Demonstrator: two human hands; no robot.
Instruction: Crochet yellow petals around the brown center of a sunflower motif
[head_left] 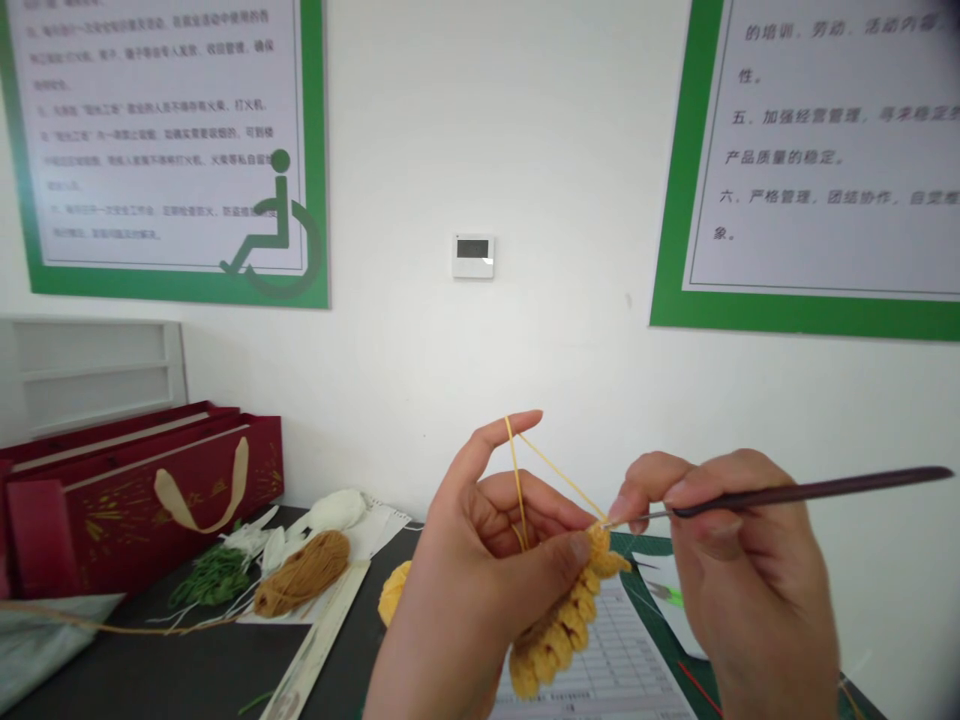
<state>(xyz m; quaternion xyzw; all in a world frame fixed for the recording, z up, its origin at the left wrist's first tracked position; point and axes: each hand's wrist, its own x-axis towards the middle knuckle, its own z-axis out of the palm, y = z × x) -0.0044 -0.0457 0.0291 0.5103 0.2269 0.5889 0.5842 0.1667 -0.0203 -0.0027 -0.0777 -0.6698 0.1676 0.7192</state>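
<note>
Well to the left of the crochet (570, 625) and high above it, I have a green-bordered sign (150, 180) on the wall (562, 350); below that, a red bag (127, 530) stands on the dark table (150, 680). Nearer the crochet I see green yarn (210, 580), then a brown skein (304, 575) with white yarn (337, 508) behind it, then a pale strip (322, 635) slanting across the table. A yellow ball (391, 595) comes next, still left of the crochet and partly covered by the left hand (487, 570). That hand is mostly closed: its thumb presses the crochet against the curled fingers, while the forefinger sticks up with a yellow strand (561, 474) looped over it, running down to the crochet's top. A small panel (472, 257) hangs on the wall, above and left of the crochet. The crochet itself hangs from the left hand, over a printed sheet (622, 640). At its top I see the metal tip of a hook (825, 490); whether it is through a stitch I cannot tell. Right of the crochet, the right hand (750, 590) is closed round the hook, thumb and fingers gripping its dark handle. Below that hand are a green mat (660, 545) and a thin red stick (700, 689); a second sign (825, 150) hangs high to the crochet's right.
</note>
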